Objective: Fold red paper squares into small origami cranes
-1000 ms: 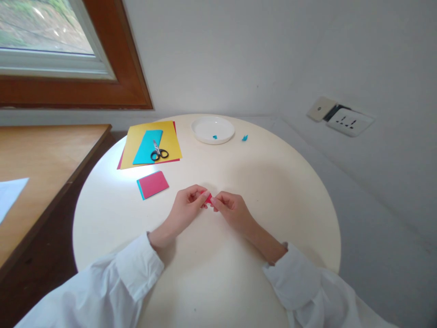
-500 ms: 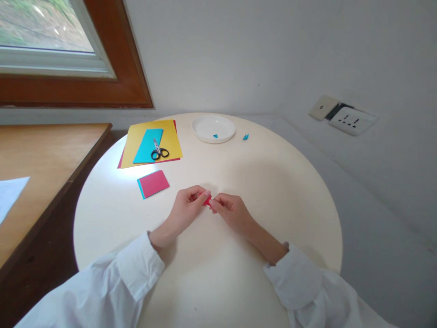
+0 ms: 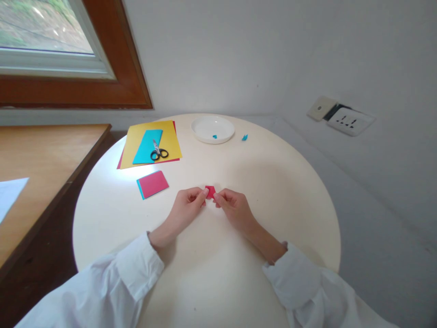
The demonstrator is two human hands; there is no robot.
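Note:
A small folded piece of red paper (image 3: 210,192) is stretched between my two hands over the middle of the table. My left hand (image 3: 190,203) pinches its left side between thumb and fingers. On the right side, my right hand (image 3: 235,208) grips it the same way, thumb on top. To the left of my left hand lies a small stack of red and blue paper (image 3: 154,184), the red sheet uppermost. The finer folds of the held paper are too small to make out.
Black-handled scissors (image 3: 159,153) rest on a blue paper strip (image 3: 143,148) over yellow paper (image 3: 130,145) at the back left. A white plate (image 3: 218,139) holds a small blue piece. Beside it sits a folded blue paper piece (image 3: 245,137). A wooden desk (image 3: 68,150) stands left.
My hands have drawn slightly apart, and the red paper between them now shows more of its face. Its top edge sits a little higher in the view.

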